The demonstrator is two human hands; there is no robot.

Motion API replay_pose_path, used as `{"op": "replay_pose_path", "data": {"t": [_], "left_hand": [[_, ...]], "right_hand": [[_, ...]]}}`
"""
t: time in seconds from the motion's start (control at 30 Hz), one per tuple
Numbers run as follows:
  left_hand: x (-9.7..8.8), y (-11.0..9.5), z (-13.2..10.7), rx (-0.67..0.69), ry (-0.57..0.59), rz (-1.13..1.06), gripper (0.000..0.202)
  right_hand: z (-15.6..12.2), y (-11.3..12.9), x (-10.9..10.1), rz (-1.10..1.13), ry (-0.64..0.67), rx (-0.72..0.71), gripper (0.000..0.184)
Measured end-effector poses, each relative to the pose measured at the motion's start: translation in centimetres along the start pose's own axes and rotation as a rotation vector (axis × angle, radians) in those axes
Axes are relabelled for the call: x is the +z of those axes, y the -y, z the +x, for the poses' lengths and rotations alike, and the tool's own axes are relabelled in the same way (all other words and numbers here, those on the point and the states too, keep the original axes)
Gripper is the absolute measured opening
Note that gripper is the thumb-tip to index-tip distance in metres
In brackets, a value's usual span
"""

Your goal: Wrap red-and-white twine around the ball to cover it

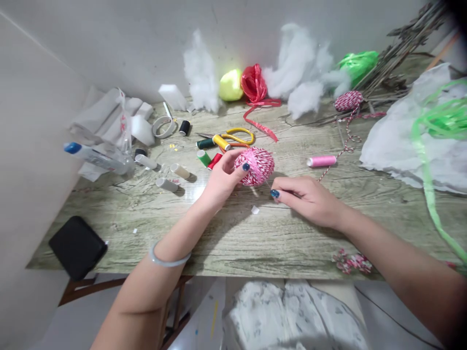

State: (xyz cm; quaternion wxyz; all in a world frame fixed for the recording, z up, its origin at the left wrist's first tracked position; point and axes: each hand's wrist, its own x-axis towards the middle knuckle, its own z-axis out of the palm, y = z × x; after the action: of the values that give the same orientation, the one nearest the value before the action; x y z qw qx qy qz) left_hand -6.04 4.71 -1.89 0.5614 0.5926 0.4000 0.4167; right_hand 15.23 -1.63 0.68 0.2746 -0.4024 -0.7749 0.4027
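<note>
My left hand (228, 176) grips a ball of red-and-white twisted cord (260, 165) with a pink patch across its face, thumb in front and fingers behind. Just right of the ball, my right hand (301, 197) is closed in a pinch. A thin strand seems to run from the ball to its fingertips; whether a needle is there I cannot make out. Behind the ball lie yellow-handled scissors (241, 136) and a yellow thread spool (221, 142). A pink thread spool (321, 161) rests beyond my right hand.
White stuffing (297, 63), a red ribbon bundle (254, 83) and dried stems (397, 58) line the wall. Several spools, a tape roll (164, 127) and a bottle (98, 156) stand left. A black case (78, 247) sits at the left front, green ribbon (430, 194) at right.
</note>
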Motion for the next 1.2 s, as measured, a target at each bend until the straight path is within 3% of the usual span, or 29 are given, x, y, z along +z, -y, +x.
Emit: {"op": "replay_pose_path", "data": {"t": [0.17,0.4,0.57,0.67,0.87,1.0,1.2], "left_hand": [[0.3,-0.5,-0.4,-0.101,0.046,-0.143,0.076],[0.6,-1.1,-0.8,-0.013,0.256,-0.193,0.065],[0.3,-2.1,-1.3,-0.025,0.542,-0.032,0.053],[0.5,-2.8,-1.9,-0.07,0.618,0.2,0.051],[1.2,-3.0,-2.5,-0.135,0.473,0.488,0.054],[1.2,-2.5,-2.2,-0.075,0.389,0.451,0.056],[0.9,-2.0,-1.3,-0.034,0.276,0.397,0.038]], "right_hand": [[0.3,-0.9,0.3,0.237,-0.008,0.141,0.024],[0.8,-2.1,0.4,0.353,0.027,0.286,0.028],[0.8,-1.8,0.5,0.501,0.003,0.371,0.032],[0.8,-1.6,0.2,0.477,-0.064,0.438,0.03],[0.8,-1.5,-0.3,0.396,-0.175,0.349,0.031],[0.5,-0.7,-0.2,0.267,-0.195,0.231,0.024],[0.2,0.1,-0.2,0.138,-0.144,0.148,0.022]]}}
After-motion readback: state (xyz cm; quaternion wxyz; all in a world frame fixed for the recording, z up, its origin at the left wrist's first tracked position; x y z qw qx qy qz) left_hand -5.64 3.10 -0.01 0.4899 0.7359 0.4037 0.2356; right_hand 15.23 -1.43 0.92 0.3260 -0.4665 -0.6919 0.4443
